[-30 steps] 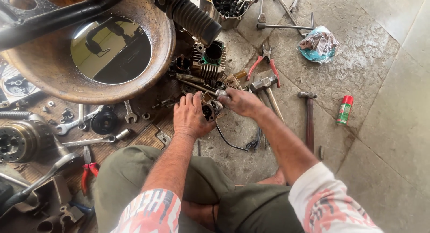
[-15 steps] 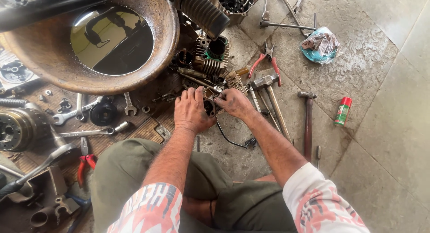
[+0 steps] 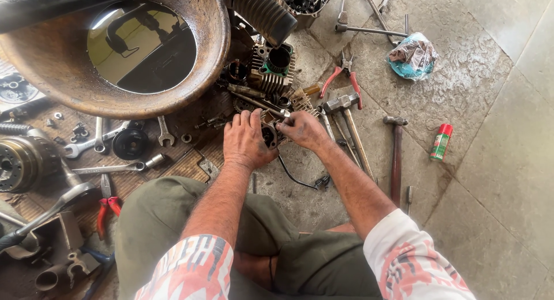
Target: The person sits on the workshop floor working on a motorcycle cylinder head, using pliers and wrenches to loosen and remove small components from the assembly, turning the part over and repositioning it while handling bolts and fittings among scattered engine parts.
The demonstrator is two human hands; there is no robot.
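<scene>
head view: the left hand and right hand both clasped a small engine part between them, steadying it just above the floor near a hammer.

Views: one, worn on the person's head.
Direction: steeply downward and a little forward, over the person's own lap and forearms to the stone floor.
Nearness: close; the knees fill the lower edge, the left hand and right hand sit near mid-frame.
Upper edge: a rusty basin.
Shared ground: none, a single view.
</scene>
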